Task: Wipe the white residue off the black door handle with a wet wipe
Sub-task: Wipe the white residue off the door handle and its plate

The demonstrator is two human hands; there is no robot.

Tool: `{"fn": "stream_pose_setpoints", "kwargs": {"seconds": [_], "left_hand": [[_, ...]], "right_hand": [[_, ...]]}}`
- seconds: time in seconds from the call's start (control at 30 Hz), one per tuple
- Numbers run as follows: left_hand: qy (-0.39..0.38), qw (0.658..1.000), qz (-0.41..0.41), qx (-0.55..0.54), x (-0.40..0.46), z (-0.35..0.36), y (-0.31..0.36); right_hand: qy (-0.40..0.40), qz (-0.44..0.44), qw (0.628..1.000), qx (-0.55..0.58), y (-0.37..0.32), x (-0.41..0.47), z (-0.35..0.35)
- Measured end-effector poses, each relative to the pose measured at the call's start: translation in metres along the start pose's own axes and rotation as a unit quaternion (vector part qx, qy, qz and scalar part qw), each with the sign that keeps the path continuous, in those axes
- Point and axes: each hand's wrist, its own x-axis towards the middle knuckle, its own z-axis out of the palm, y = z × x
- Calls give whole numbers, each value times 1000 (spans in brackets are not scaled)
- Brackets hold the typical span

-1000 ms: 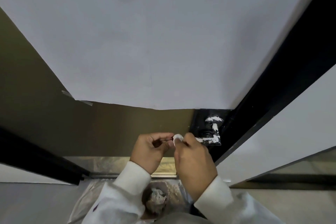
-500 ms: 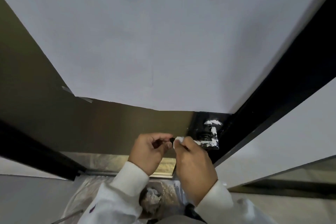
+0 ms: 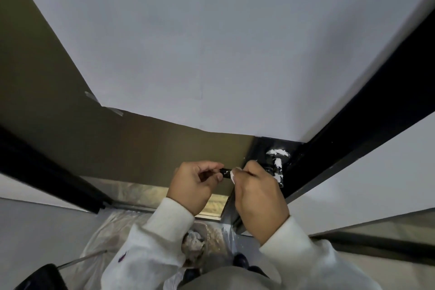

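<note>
Both our hands are up at the door handle (image 3: 274,168). Our left hand (image 3: 196,185) pinches the free end of the black lever between thumb and curled fingers. Our right hand (image 3: 257,195) is curled round a small white wet wipe (image 3: 233,174), only a crumpled corner showing past the fingertips, pressed on the lever right beside the left thumb.

Handle: glossy black lever running left from a round rose on a black lock plate. White residue (image 3: 277,153) sits thick and chalky on the rose, runs down the neck and smears along the part of the lever right of our right hand. The short bare stretch between our hands shows faint white streaks (hard to tell how much). So the residue lies mostly beyond and above the wipe, touching distance from the right knuckles.

Door (image 3: 117,148) is matte olive-brown, with a large smooth white paper sheet (image 3: 211,54) taped over its upper part. Black frame (image 3: 364,113) runs up on the right. Both sleeves are off-white knit. Below: crinkled clear plastic sheeting (image 3: 113,231) and a bin (image 3: 195,242) with wadded used wipes.
</note>
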Motion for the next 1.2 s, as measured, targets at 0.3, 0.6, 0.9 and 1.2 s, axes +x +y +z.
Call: {"fn": "stream_pose_setpoints", "kwargs": {"seconds": [0.3, 0.6, 0.9, 1.2], "left_hand": [[31, 999, -11, 23, -4, 5, 0], [29, 999, 3, 41, -7, 6, 1], [4, 998, -1, 56, -6, 1, 4], [-16, 999, -29, -22, -12, -4, 2]], "right_hand": [[-62, -15, 997, -49, -9, 12, -13], [-129, -3, 990, -51, -26, 25, -29], [-133, 13, 989, -59, -37, 21, -37], [-82, 9, 996, -23, -18, -16, -10]]}}
